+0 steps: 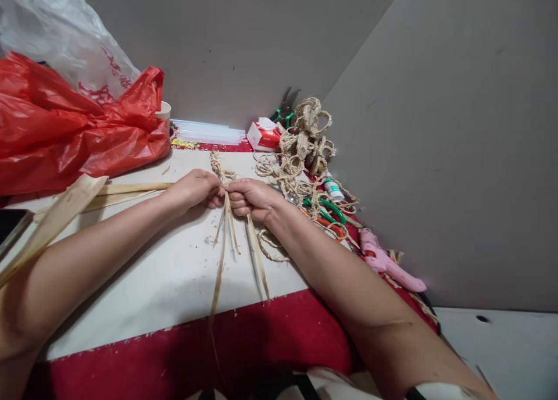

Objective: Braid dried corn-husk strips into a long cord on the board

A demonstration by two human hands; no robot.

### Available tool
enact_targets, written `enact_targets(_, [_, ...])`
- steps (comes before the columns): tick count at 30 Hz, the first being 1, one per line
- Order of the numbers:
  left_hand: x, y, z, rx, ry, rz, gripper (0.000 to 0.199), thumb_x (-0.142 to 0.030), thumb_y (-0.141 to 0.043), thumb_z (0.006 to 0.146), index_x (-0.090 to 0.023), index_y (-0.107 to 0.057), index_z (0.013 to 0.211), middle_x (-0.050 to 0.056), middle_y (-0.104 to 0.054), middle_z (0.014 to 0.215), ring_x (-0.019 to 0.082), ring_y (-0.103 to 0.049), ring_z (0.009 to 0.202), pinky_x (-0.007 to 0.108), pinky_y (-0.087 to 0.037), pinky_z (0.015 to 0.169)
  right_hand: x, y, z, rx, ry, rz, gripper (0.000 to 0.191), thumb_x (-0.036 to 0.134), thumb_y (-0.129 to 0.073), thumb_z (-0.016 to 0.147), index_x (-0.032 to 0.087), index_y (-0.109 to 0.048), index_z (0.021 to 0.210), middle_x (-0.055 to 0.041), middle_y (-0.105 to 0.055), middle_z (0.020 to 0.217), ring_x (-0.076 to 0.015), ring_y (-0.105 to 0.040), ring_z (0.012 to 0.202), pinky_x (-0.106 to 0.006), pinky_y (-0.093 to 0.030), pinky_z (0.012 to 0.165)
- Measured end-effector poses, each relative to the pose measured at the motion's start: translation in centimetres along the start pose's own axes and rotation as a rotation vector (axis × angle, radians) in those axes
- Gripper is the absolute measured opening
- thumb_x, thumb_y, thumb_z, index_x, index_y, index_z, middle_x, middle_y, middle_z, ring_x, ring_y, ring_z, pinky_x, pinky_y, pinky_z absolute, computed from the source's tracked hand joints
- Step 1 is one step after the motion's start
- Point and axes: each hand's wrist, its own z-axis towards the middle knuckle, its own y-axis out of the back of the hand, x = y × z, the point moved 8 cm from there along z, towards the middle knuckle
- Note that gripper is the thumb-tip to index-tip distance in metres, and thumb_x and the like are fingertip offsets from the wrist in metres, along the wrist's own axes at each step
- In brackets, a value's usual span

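Near the middle of the white board [174,284], my left hand [199,189] and my right hand [251,197] meet, fingertips together. Both pinch pale dried fibre strips [225,225], whose loose ends hang down toward me. A short braided cord [217,164] runs from the fingers away over the board. Another flat strip [257,252] comes out below my right hand. Wide dried leaf strips [70,208] lie beside and across my left forearm. The exact hold of the fingertips is partly hidden.
Red plastic bag [78,132] and clear bag stand at the back left, beside a cup [164,111]. Clear glue sticks [209,132], a tissue box [264,135], braided cord coils [311,118], green-handled scissors [335,209] and a pink glue gun [392,266] line the back and right.
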Motion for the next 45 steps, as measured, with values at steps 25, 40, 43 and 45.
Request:
enact_targets(25, [1.2, -0.8, 0.2, 0.180, 0.118, -0.042, 0.017, -0.023, -0.054, 0.075, -0.016, -0.055, 0.059, -0.007, -0.024, 0.041, 0.004, -0.016, 0.033, 0.022, -0.008, 0.035, 2.1, 1.1, -0.4, -0.096, 0.170, -0.650, 0.019, 0.023, -0.053, 0.083, 0.013, -0.057, 0.066, 0.0095, -0.033, 0.036, -0.0029, -0.021, 0.030, -0.017, -0.013, 0.031])
enact_targets(40, [0.9, -0.5, 0.1, 0.053, 0.063, 0.045, 0.018, -0.020, -0.052, 0.073, -0.018, -0.048, 0.055, -0.008, -0.027, 0.034, 0.005, -0.018, 0.030, 0.023, -0.011, 0.035, 4.8, 0.7, -3.2, -0.229, 0.181, -0.973, 0.020, 0.019, -0.051, 0.082, 0.012, -0.059, 0.065, 0.0077, -0.035, 0.042, -0.0034, -0.027, 0.036, -0.019, -0.019, 0.040])
enact_targets(43, [0.7, -0.7, -0.1, 0.038, 0.049, 0.013, 0.022, -0.017, -0.050, 0.072, -0.018, -0.043, 0.051, -0.007, -0.027, 0.035, 0.004, -0.019, 0.030, 0.023, -0.012, 0.035, 3.8, -1.3, -3.3, -0.198, 0.171, -1.024, 0.024, 0.016, -0.046, 0.083, 0.014, -0.055, 0.061, 0.0056, -0.042, 0.040, -0.0049, -0.033, 0.035, -0.020, -0.025, 0.041])
enact_targets(45, [0.8, -0.8, -0.1, 0.043, 0.053, -0.023, 0.025, -0.016, -0.050, 0.071, -0.019, -0.039, 0.049, -0.007, -0.026, 0.036, 0.004, -0.019, 0.030, 0.023, -0.011, 0.035, 2.7, -2.3, -3.2, -0.171, 0.157, -1.086, 0.026, 0.015, -0.043, 0.083, 0.015, -0.053, 0.059, 0.0033, -0.046, 0.039, -0.0070, -0.038, 0.035, -0.021, -0.028, 0.042])
